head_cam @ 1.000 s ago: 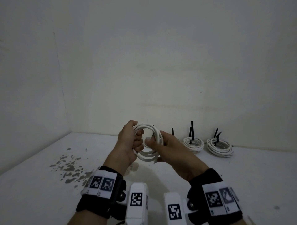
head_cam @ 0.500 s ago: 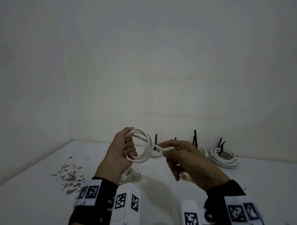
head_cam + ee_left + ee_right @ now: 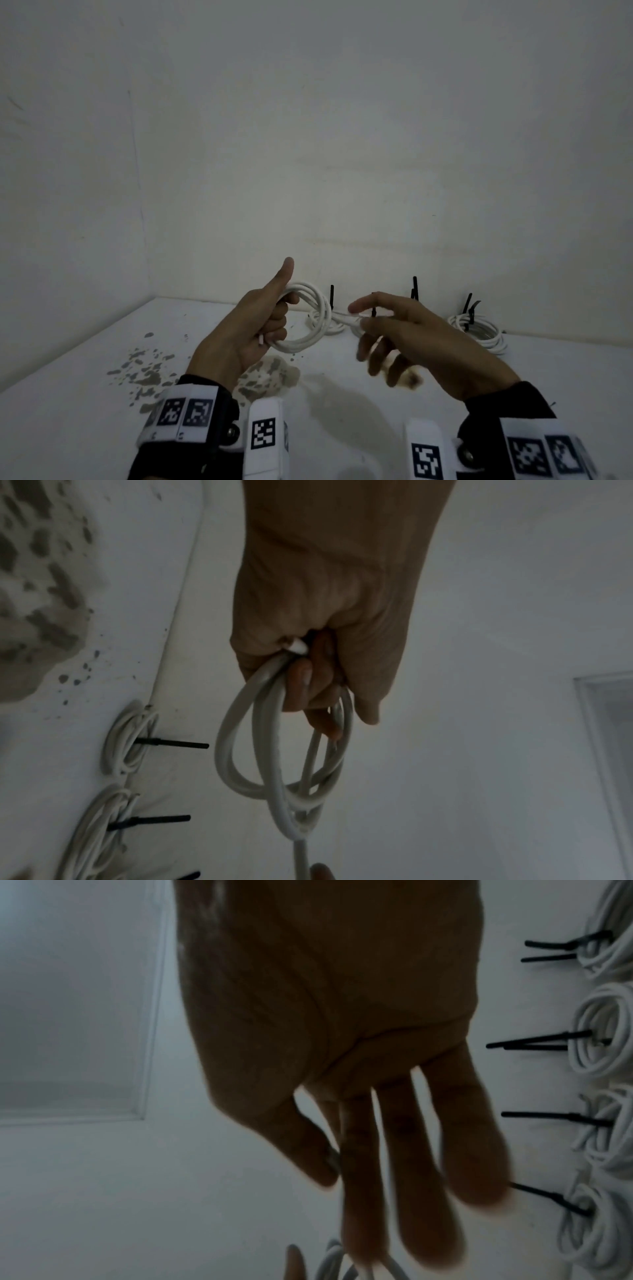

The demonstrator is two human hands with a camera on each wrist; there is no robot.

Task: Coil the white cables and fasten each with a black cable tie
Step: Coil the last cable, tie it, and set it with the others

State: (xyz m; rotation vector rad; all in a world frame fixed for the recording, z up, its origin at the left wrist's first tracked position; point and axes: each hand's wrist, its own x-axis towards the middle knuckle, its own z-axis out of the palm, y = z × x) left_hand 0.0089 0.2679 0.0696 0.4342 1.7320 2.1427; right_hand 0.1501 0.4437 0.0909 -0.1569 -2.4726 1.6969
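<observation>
The left hand [image 3: 253,329] holds a coiled white cable [image 3: 310,322] up above the white worktop [image 3: 85,428]. Its fingers are curled through the loops and closed on them, while the thumb sticks straight up, clear of the coil. In the left wrist view the loops [image 3: 284,750] hang from that closed grip, and a short white cable end [image 3: 298,646] pokes out between palm and fingers.

From the coil a single strand [image 3: 344,318] runs across to the right hand [image 3: 421,339], which pinches it between thumb and forefinger. The other fingers [image 3: 380,356] hang loosely spread and blurred. Seen from the right wrist, those fingers [image 3: 411,1164] are stretched out and slightly apart (the pinch itself is too dark to make out there).

Along the back of the worktop, against the wall, lie finished coils [image 3: 479,330], each bound with a black cable tie [image 3: 468,308] whose tail stands up. The right wrist view shows four such coils [image 3: 603,1031] in a row, well apart from both hands. One of them [image 3: 325,327] lies just behind the held coil in the head view.

A patch of grey-brown stains [image 3: 147,370] marks the worktop under and to the left of the left wrist. Both wrists wear black bands [image 3: 219,411] with printed square markers.
</observation>
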